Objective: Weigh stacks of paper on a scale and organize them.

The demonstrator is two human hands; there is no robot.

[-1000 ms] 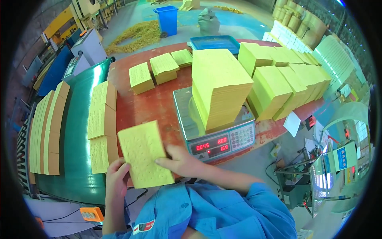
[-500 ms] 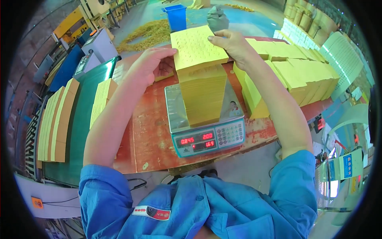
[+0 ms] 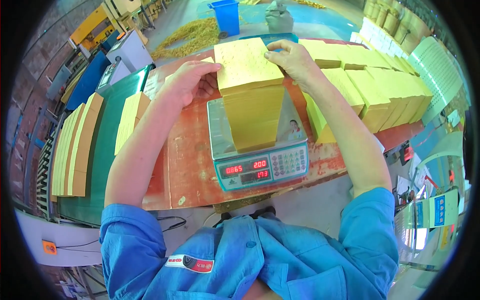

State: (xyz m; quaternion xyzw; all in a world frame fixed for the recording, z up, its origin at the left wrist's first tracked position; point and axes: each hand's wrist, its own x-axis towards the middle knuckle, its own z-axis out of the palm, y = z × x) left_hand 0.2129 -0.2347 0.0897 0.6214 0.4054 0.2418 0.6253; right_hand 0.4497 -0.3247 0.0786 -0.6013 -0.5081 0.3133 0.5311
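Observation:
A tall stack of yellow paper sheets (image 3: 252, 117) stands on the metal pan of a digital scale (image 3: 220, 125), whose red display is lit. On top of it lies a slightly offset bundle of the same yellow paper (image 3: 247, 62) with small marks pressed in its face. My left hand (image 3: 192, 82) pinches the bundle's left edge, thumb at the side and fingers curled below. At the far right corner my right hand (image 3: 292, 57) holds the bundle with the thumb on its top edge; its other fingers are partly hidden behind.
The scale rests on a worn red table (image 3: 180, 165). More yellow paper stacks (image 3: 370, 95) stand close on the right. A green conveyor belt (image 3: 102, 165) on the left carries upright paper bundles (image 3: 75, 145). Beyond are a blue bin (image 3: 226, 17) and shredded paper (image 3: 192, 42).
The top bundle has settled flatter and more squarely on the stack, and the gap beneath it has closed. The scale's readout has changed. Both hands keep their places at its edges.

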